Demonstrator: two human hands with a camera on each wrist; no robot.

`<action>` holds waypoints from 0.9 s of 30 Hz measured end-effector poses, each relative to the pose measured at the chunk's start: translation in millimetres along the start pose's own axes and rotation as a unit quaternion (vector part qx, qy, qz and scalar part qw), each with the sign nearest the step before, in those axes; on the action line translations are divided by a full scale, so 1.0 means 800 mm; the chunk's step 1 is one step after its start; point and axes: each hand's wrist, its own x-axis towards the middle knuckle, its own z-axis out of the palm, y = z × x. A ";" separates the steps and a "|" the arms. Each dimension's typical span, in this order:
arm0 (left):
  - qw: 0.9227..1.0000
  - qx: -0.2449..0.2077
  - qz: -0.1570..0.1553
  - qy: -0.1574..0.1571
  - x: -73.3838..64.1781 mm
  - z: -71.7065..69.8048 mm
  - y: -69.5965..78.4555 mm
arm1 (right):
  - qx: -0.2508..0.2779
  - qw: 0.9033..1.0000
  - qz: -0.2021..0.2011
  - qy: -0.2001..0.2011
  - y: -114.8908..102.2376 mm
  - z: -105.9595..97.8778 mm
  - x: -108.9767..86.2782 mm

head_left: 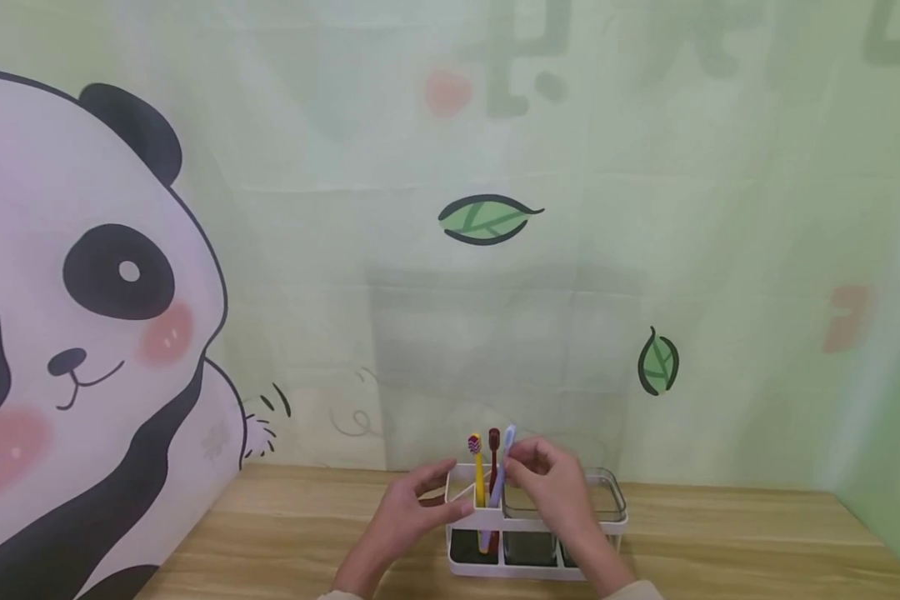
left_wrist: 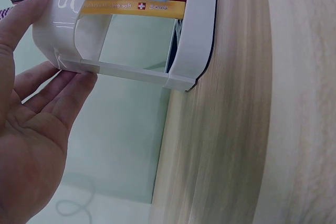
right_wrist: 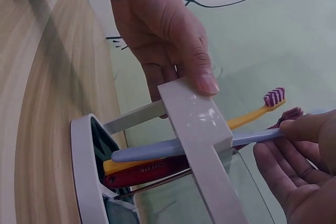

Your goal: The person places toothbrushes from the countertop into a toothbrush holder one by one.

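A white toothbrush holder (head_left: pixel 525 572) stands on the wooden table. My left hand (head_left: pixel 411 510) grips its left end, with the thumb on the front of the upper frame and the fingers behind, as the left wrist view shows. Between thumb and fingers, my right hand (head_left: pixel 562 487) pinches a light blue toothbrush (right_wrist: pixel 147 150) near its head. The lower end of that brush reaches down inside the left compartment. Beside it a yellow toothbrush (left_wrist: pixel 126 8) and a dark red toothbrush (right_wrist: pixel 149 174) stand in the same compartment, heads up.
Clear cups (head_left: pixel 610 492) sit in the holder's right part, partly hidden by my right hand. Wooden tabletop (head_left: pixel 735 533) stretches to both sides. Close behind hangs a pale green cloth (head_left: pixel 307 250) printed with a panda and leaves.
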 end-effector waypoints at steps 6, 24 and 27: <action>1.000 0.001 -0.003 -0.002 -0.001 0.001 0.000 | -0.013 1.000 0.000 -0.001 0.006 0.003 0.000; 1.000 0.004 -0.004 -0.002 -0.002 0.001 0.001 | -0.021 1.000 0.012 -0.013 0.011 0.001 -0.001; 1.000 0.008 -0.003 0.000 -0.001 0.000 0.000 | -0.021 1.000 0.012 -0.015 0.011 0.002 0.000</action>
